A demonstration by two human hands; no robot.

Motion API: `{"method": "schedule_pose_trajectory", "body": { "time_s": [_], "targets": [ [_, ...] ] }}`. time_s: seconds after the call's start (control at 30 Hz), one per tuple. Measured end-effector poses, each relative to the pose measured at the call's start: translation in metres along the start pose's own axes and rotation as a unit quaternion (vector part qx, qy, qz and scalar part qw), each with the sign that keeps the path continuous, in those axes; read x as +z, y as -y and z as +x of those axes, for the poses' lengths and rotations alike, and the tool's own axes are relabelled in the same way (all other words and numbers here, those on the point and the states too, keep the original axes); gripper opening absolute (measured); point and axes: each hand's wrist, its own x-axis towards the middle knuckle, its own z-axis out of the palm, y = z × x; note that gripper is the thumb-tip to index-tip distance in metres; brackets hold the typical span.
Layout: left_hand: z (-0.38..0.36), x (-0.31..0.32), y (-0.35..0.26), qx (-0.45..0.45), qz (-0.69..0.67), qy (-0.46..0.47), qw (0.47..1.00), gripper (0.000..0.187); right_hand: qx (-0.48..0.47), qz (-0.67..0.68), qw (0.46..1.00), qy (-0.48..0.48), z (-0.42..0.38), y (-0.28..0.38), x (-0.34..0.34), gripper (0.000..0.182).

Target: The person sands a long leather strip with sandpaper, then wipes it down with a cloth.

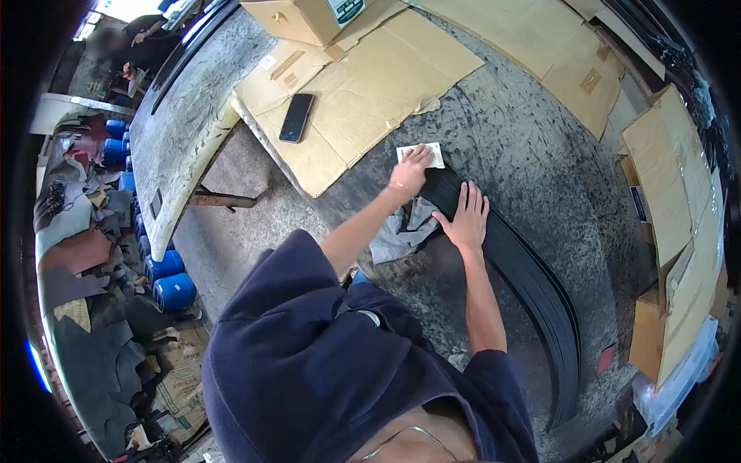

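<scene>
Black strip bundle (536, 293) starts just under the R hand (465, 222) & runs from there in a long curve, back past that forearm's outer side; its far end reaches up to the L hand (411, 171). R hand is spread flat, palm down on the strips, not clenched. L hand lies over a white card (436, 157) at the bundle's tip; can't tell if the thumb pinches it or the fingers just press (underside's hidden). Grey cloth (405, 235) sits btwn the two hands, nearer the body, by the R thumb.

Handling, my guess: strips look thin, bendy & limp, prob. rubbery or leathery, so not fragile. One strip = light; whole stack = some weight, w/ layers apt to slide & fan out. Best hold: both edges squeezed square just behind the L hand, 2nd grip where the R palm is, tail supported on the tabletop (532, 158). Card looks thin, easily creased; take it by an edge beyond the L fingertips.
</scene>
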Motion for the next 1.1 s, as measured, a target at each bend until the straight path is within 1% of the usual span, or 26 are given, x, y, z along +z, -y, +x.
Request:
{"method": "schedule_pose_trajectory", "body": {
  "time_s": [0.03, 0.07, 0.1, 0.17, 0.2, 0.23, 0.3, 0.37, 0.4, 0.43, 0.5, 0.53, 0.57, 0.63, 0.67, 0.7, 0.77, 0.83, 0.87, 0.9, 0.97, 1.0, 1.03, 1.1],
  "targets": [
    [-0.001, 0.003, -0.020, -0.097, -0.023, -0.005, 0.995, 0.056, 0.003, 0.003, 1.000, 0.001, 0.000, 0.002, 0.001, 0.101],
    [-0.008, 0.012, -0.022, -0.001, 0.032, 0.070, 0.997, 0.054, 0.002, 0.004, 1.000, 0.002, 0.000, 0.002, 0.000, 0.101],
    [-0.011, 0.014, -0.005, 0.154, 0.026, 0.030, 0.987, 0.054, 0.002, 0.004, 1.000, 0.004, 0.001, 0.000, -0.001, 0.101],
    [0.005, -0.003, 0.005, 0.040, 0.024, 0.001, 0.999, 0.057, -0.002, 0.012, 1.000, -0.010, 0.000, -0.002, -0.001, 0.101],
    [0.002, 0.002, -0.011, 0.012, 0.076, -0.016, 0.997, 0.056, 0.003, 0.009, 1.000, -0.007, 0.000, -0.002, 0.000, 0.101],
    [0.000, -0.001, -0.030, -0.046, 0.005, 0.057, 0.997, 0.055, 0.004, 0.007, 1.000, -0.004, 0.000, 0.000, 0.000, 0.101],
    [-0.005, -0.008, -0.010, 0.092, 0.006, 0.050, 0.994, 0.055, 0.003, 0.018, 1.000, -0.001, 0.002, 0.001, -0.001, 0.100],
    [0.006, 0.006, 0.003, -0.005, 0.059, -0.021, 0.998, 0.056, -0.002, 0.014, 1.000, -0.011, 0.000, -0.001, -0.001, 0.099],
    [0.004, 0.018, -0.011, -0.032, 0.071, -0.025, 0.997, 0.054, -0.001, 0.015, 1.000, -0.017, 0.001, 0.000, -0.002, 0.097],
    [0.000, 0.013, -0.017, 0.054, 0.066, 0.031, 0.996, 0.052, -0.004, 0.018, 1.000, -0.016, 0.000, 0.001, -0.001, 0.097],
    [0.007, -0.009, -0.011, -0.053, -0.019, 0.102, 0.993, 0.051, -0.001, 0.022, 1.000, -0.015, 0.000, -0.001, 0.000, 0.097],
    [0.010, 0.007, 0.005, -0.002, 0.042, -0.024, 0.999, 0.050, -0.004, 0.020, 1.000, -0.020, 0.000, -0.002, 0.000, 0.098],
    [0.009, 0.014, 0.000, 0.002, 0.041, -0.023, 0.999, 0.050, 0.000, 0.019, 1.000, -0.021, 0.000, -0.003, -0.001, 0.098],
    [0.000, 0.023, -0.013, 0.072, 0.083, -0.017, 0.994, 0.051, -0.002, 0.018, 1.000, -0.012, 0.000, -0.002, 0.000, 0.098],
    [0.000, 0.011, 0.001, 0.092, 0.048, 0.011, 0.995, 0.054, -0.009, 0.020, 0.999, -0.029, 0.000, -0.002, 0.001, 0.098],
    [0.000, 0.011, -0.002, 0.093, 0.048, 0.012, 0.994, 0.054, -0.007, 0.021, 0.999, -0.029, -0.003, -0.004, 0.002, 0.098],
    [0.005, 0.012, -0.003, -0.013, 0.145, 0.024, 0.989, 0.055, -0.009, 0.023, 0.999, -0.036, 0.000, -0.003, 0.002, 0.098],
    [-0.007, 0.006, 0.000, 0.104, 0.076, 0.064, 0.990, 0.056, -0.012, 0.025, 0.999, -0.038, 0.001, -0.004, 0.000, 0.098],
    [0.000, 0.000, 0.003, -0.047, 0.024, 0.111, 0.992, 0.057, -0.008, 0.028, 0.999, -0.039, 0.000, -0.003, 0.001, 0.098],
    [0.007, -0.001, 0.011, -0.039, 0.032, -0.018, 0.999, 0.054, -0.005, 0.030, 0.999, -0.036, -0.005, -0.001, 0.002, 0.098],
    [-0.002, -0.003, -0.021, -0.035, 0.023, 0.076, 0.996, 0.051, -0.007, 0.018, 1.000, -0.025, 0.000, -0.002, -0.002, 0.098],
    [-0.013, 0.005, -0.013, 0.117, 0.042, 0.044, 0.991, 0.050, -0.007, 0.026, 0.999, -0.029, -0.001, -0.002, -0.002, 0.097],
    [-0.006, 0.001, -0.009, 0.120, 0.046, 0.045, 0.991, 0.050, -0.006, 0.028, 0.999, -0.032, 0.003, 0.000, 0.000, 0.097],
    [0.004, 0.003, -0.009, -0.014, 0.016, -0.002, 1.000, 0.051, -0.007, 0.029, 0.999, -0.036, 0.000, -0.003, 0.001, 0.096]
  ]
}}
